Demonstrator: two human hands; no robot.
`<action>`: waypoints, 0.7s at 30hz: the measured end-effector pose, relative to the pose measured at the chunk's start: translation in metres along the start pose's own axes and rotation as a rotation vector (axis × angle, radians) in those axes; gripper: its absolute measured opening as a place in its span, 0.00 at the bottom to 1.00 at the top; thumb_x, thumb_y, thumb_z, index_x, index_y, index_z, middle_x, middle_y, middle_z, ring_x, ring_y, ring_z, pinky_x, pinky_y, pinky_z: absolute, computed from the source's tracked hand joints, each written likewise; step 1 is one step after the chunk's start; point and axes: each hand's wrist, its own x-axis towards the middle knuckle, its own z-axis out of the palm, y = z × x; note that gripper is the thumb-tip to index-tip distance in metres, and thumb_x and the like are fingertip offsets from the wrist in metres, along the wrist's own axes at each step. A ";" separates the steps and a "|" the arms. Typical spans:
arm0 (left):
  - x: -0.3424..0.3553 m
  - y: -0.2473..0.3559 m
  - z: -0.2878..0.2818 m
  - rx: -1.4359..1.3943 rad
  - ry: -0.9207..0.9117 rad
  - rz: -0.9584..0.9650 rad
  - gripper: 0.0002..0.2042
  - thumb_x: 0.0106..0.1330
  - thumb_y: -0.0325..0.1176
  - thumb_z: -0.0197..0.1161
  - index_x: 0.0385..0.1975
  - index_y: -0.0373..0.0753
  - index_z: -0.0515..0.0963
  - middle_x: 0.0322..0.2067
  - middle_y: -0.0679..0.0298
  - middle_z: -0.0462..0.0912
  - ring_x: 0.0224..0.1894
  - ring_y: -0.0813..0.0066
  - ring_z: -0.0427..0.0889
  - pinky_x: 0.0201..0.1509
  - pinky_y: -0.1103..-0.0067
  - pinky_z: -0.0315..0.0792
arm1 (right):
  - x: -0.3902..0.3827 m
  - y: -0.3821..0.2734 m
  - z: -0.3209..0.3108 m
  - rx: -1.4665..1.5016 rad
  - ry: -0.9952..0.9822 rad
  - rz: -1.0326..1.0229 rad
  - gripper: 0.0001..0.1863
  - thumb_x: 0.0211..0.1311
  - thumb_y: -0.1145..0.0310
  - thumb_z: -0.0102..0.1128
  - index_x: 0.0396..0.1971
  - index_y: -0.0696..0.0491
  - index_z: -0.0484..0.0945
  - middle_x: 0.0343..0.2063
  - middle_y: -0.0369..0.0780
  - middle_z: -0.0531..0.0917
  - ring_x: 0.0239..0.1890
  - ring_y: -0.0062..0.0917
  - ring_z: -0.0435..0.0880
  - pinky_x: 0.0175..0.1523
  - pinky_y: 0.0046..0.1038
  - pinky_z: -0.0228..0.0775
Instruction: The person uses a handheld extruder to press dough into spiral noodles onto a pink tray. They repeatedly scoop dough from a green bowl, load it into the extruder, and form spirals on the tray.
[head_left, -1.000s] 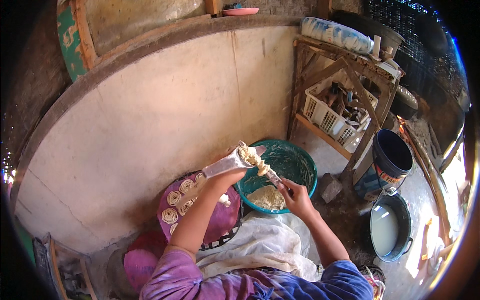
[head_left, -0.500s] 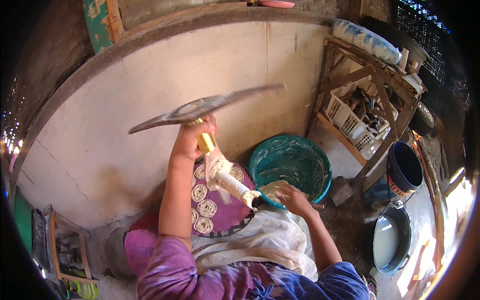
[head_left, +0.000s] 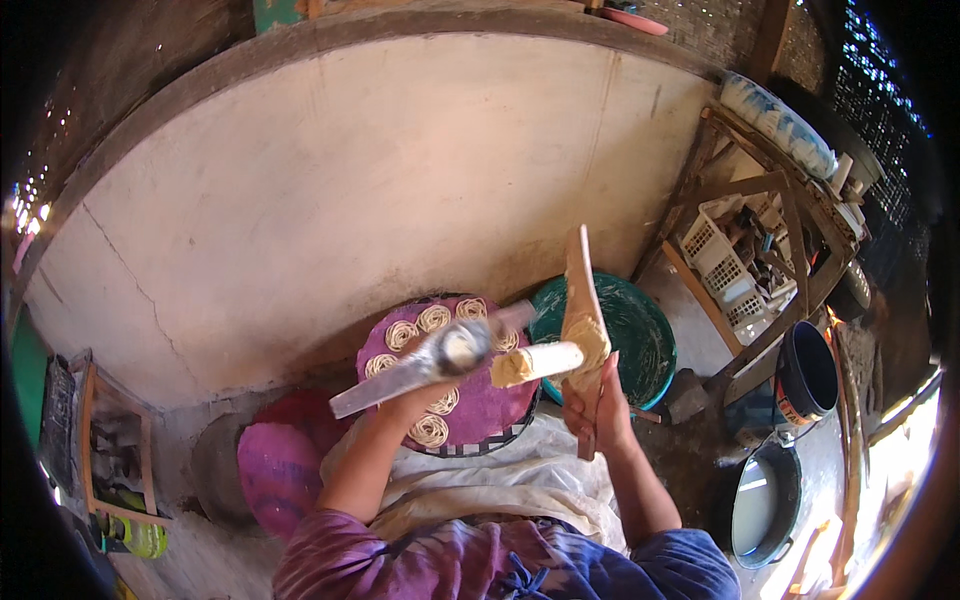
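Note:
My left hand (head_left: pixel 408 403) is wrapped round the barrel half of a wooden noodle press (head_left: pixel 375 388), a board with a round opening at one end, blurred by motion. In my right hand (head_left: pixel 600 412) is the plunger half of the press (head_left: pixel 582 280), a long wooden board with a pale, dough-smeared round plunger (head_left: pixel 545 360) sticking out to the left. The two halves are apart. Below them lies a round tray (head_left: pixel 490 425) lined with purple cloth, carrying several coiled noodle nests (head_left: pixel 430 430). A teal basin (head_left: pixel 650 330) smeared with dough stands behind my right hand.
At the right, a wooden stand (head_left: pixel 770 185) holds a white plastic crate (head_left: pixel 715 245). A dark bucket (head_left: pixel 808 370) and a bucket of cloudy liquid (head_left: pixel 765 510) stand near it. Purple round mats (head_left: pixel 275 480) lie left of me; a pale wall (head_left: pixel 350 180) rises ahead.
The barrel half has come down and tilted, its opening now turned upward. My right hand has risen from beside the basin, with the plunger half now upright.

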 end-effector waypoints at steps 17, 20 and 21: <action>-0.023 0.005 0.009 -0.042 -0.681 0.123 0.26 0.59 0.39 0.69 0.57 0.39 0.72 0.54 0.55 0.76 0.58 0.59 0.74 0.63 0.68 0.65 | -0.001 -0.052 0.058 -1.473 -0.284 -0.380 0.46 0.63 0.51 0.56 0.71 0.59 0.44 0.59 0.58 0.70 0.55 0.48 0.78 0.58 0.39 0.69; -0.024 0.003 0.008 -0.085 -0.721 0.069 0.27 0.58 0.36 0.71 0.58 0.39 0.71 0.54 0.56 0.76 0.58 0.62 0.73 0.63 0.69 0.65 | 0.005 -0.055 0.054 -1.193 -0.373 -0.187 0.48 0.64 0.46 0.54 0.71 0.61 0.41 0.63 0.56 0.67 0.59 0.42 0.75 0.63 0.36 0.64; -0.022 0.004 0.003 -0.140 -0.706 0.078 0.26 0.57 0.36 0.71 0.56 0.38 0.72 0.51 0.55 0.78 0.55 0.63 0.76 0.60 0.70 0.67 | 0.007 -0.059 0.046 -0.941 -0.442 -0.052 0.53 0.62 0.40 0.52 0.71 0.62 0.39 0.63 0.56 0.65 0.63 0.41 0.69 0.67 0.37 0.58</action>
